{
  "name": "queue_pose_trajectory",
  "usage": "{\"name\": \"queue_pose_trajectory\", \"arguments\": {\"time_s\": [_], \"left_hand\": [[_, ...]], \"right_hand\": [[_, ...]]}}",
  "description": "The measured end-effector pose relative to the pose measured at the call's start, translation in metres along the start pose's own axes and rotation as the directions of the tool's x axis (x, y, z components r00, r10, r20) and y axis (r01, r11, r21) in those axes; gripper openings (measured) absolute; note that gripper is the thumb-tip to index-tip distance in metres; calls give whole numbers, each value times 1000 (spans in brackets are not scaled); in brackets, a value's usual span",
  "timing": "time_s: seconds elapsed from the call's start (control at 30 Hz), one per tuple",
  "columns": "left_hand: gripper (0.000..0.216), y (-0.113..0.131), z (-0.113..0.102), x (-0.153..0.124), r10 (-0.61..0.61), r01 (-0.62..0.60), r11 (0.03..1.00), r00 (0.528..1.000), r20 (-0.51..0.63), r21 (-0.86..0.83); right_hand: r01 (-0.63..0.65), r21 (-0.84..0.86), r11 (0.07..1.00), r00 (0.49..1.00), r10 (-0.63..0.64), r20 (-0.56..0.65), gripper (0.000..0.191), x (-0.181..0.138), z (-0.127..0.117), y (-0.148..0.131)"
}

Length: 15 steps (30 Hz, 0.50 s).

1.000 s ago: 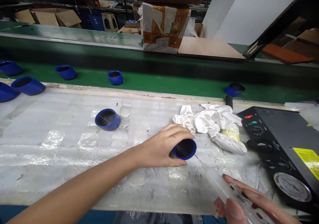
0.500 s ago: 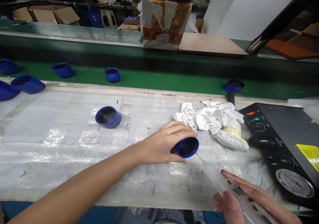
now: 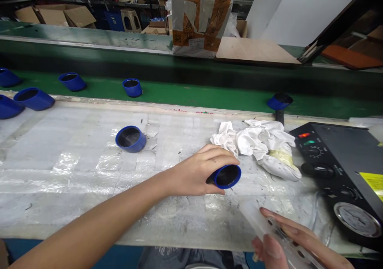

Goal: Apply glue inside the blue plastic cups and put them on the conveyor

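Left hand: your left hand [image 3: 196, 171] was closed around a blue cup [image 3: 226, 176], tipped on its side with its dark mouth facing you, low over the worktop [image 3: 74, 181].
Right hand: your right hand [image 3: 295, 243] gripped a clear syringe-like dispenser [image 3: 271, 229], its tip aimed toward the cup but apart from it.
Beside the cup: a crumpled white rag [image 3: 257, 143] lay just behind it.
Right edge: a black control box [image 3: 344, 169] with knobs and a gauge.
Farther left: another blue cup [image 3: 131, 138] lay on the worktop; more sat on the green conveyor belt [image 3: 194, 95].
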<state>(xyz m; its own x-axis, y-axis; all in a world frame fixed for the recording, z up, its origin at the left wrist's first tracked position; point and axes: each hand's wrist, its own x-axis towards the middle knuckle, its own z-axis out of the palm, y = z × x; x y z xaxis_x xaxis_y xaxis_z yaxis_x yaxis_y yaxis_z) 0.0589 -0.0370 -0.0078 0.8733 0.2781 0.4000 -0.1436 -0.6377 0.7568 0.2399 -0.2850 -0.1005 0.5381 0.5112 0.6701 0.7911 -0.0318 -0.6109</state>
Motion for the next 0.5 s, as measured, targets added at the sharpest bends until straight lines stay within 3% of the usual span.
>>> {"name": "queue_pose_trajectory", "arguments": {"time_s": [0.27, 0.5], "left_hand": [[53, 0, 0, 0, -19, 19, 1000, 1000, 10, -15], [52, 0, -1, 1, -7, 7, 1000, 1000, 16, -1]], "right_hand": [[-14, 22, 1000, 999, 14, -31, 30, -4, 7, -12], [-76, 37, 996, 997, 75, 17, 26, 14, 10, -54]]}}
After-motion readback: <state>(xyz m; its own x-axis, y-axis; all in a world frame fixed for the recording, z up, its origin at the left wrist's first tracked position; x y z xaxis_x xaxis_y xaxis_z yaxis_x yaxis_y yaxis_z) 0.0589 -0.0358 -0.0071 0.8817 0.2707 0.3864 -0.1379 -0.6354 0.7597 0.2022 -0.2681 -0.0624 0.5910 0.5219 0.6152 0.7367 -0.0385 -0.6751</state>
